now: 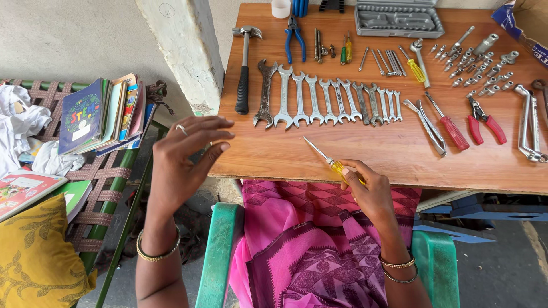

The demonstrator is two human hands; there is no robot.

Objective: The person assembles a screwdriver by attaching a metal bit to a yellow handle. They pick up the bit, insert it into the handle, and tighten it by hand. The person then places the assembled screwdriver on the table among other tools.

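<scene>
Pink patterned cloth over the lap, nearest. Right hand [370,191] closed on a yellow-handled screwdriver [328,159], tip over the table [365,154] below the row of spanners [328,100]. Left hand [185,157] empty, fingers spread, off the table edge. Laying-out step, likely; a steady set-down needed.

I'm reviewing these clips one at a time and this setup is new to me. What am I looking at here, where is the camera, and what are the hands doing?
There is no machine here. The single picture comes from a camera worn on a person's head, looking down at their own two bare hands. The right hand grips a yellow-handled screwdriver, its tip resting over the wooden table. The left hand hovers open and empty beside the table's edge. On the table lie a row of spanners, a hammer, blue pliers, red pliers, small sockets and a grey tool case. Books sit on a bench to the left.
</scene>
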